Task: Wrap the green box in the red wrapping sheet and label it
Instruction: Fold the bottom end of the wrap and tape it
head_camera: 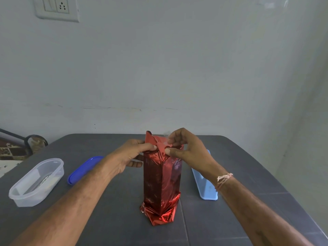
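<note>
A clear tub [36, 181] lies at lower left on the grey worktop [113, 219], with a blue lid [83, 169] just right of it, partly behind the left forearm. A pale blue tray [205, 185] lies right of centre, its far end hidden behind the right wrist, which wears a thread [224, 179]. A switch plate [56, 8] sits on the wall at upper left

The worktop's far edge meets the wall at mid frame; its right edge slants down to the lower right corner. Bare worktop shows between the forearms, in front of the parcel

The red sheet [161, 178] stands upright at centre, covering the box entirely, its lower end crumpled against the worktop. The left hand [131, 155] pinches the sheet's top fold from the left, and the right hand [186, 150] pinches the top flap from the right with thumb and forefinger, thumbs nearly meeting
</note>
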Action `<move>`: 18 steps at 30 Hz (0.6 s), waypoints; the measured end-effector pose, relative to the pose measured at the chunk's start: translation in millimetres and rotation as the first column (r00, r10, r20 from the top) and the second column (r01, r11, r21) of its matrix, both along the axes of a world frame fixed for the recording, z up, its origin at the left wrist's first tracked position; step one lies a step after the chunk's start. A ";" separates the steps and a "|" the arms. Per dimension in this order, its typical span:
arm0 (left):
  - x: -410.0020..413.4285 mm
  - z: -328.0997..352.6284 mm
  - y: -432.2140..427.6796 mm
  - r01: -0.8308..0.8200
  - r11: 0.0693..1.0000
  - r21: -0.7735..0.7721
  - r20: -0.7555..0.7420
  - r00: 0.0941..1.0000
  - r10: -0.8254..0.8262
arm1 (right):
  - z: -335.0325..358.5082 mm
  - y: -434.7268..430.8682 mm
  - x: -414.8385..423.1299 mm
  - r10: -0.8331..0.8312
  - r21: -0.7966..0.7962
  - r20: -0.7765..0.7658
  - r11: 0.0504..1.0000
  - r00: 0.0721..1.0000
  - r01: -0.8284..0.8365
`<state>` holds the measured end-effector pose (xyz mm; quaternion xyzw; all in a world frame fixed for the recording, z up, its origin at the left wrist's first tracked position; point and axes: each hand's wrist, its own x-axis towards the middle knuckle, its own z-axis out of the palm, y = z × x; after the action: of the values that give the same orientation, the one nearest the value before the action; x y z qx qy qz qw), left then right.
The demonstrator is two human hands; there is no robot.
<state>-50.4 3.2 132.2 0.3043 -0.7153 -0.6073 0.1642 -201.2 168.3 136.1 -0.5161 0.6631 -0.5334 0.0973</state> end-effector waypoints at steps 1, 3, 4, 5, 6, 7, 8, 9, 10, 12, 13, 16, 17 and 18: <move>-0.1 -0.1 0.2 -0.002 1.000 -0.003 -0.002 1.000 0.002 | 0.9 -2.5 -0.3 -0.009 0.009 0.000 1.000 1.000 0.009; -0.4 -0.4 1.3 -0.002 1.000 -0.011 -0.003 1.000 0.002 | 3.3 -8.1 -0.6 -0.033 0.033 0.001 0.999 0.999 0.033; -0.5 -0.7 1.6 0.000 1.000 -0.014 -0.005 1.000 0.000 | 4.5 -11.0 -0.7 -0.044 0.047 -0.006 0.998 0.999 0.045; -0.3 -0.8 1.7 0.001 1.000 -0.015 -0.007 1.000 -0.001 | 5.7 -13.9 -0.8 -0.052 0.061 -0.018 0.997 0.998 0.053; -0.3 -1.0 1.8 0.002 1.000 -0.014 -0.009 1.000 -0.002 | 6.7 -16.2 -0.5 -0.055 0.073 -0.031 0.996 0.998 0.058; 0.1 -1.1 1.5 0.003 1.000 -0.011 -0.012 1.000 -0.003 | 7.7 -18.3 0.1 -0.056 0.085 -0.042 0.995 0.998 0.059; 0.2 -1.1 1.1 0.006 1.000 -0.007 -0.015 1.000 -0.006 | 8.4 -20.0 0.6 -0.056 0.095 -0.051 0.994 0.997 0.061; 0.5 -1.1 1.2 0.009 1.000 -0.001 -0.016 1.000 -0.009 | 8.7 -21.0 1.3 -0.055 0.104 -0.055 0.993 0.997 0.061; 0.6 -1.5 1.0 0.012 1.000 0.006 -0.018 1.000 -0.012 | 9.0 -22.0 1.9 -0.055 0.111 -0.058 0.992 0.997 0.062; 0.6 -3.0 0.2 0.019 1.000 0.022 -0.024 1.000 -0.018 | 9.2 -23.3 3.1 -0.054 0.121 -0.066 0.991 0.996 0.062; 0.6 -3.6 -0.2 0.022 0.999 0.025 -0.024 0.999 -0.021 | 9.2 -23.6 3.7 -0.056 0.125 -0.069 0.990 0.996 0.064; -0.2 -5.3 -2.0 0.025 0.999 0.021 -0.026 0.999 -0.025 | 8.6 -23.5 4.7 -0.071 0.134 -0.088 0.988 0.994 0.083; -0.2 -5.4 -2.5 0.024 0.999 0.024 -0.027 0.999 -0.023 | 8.5 -23.5 5.2 -0.077 0.136 -0.099 0.987 0.992 0.090; -0.3 -5.6 -3.1 0.025 0.999 0.030 -0.030 0.999 -0.024 | 8.3 -23.5 5.6 -0.080 0.136 -0.106 0.986 0.991 0.094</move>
<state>-50.8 0.1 126.6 0.2892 -0.7072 -0.6243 0.1628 -195.5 144.8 144.4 -0.5045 0.7252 -0.4622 0.0767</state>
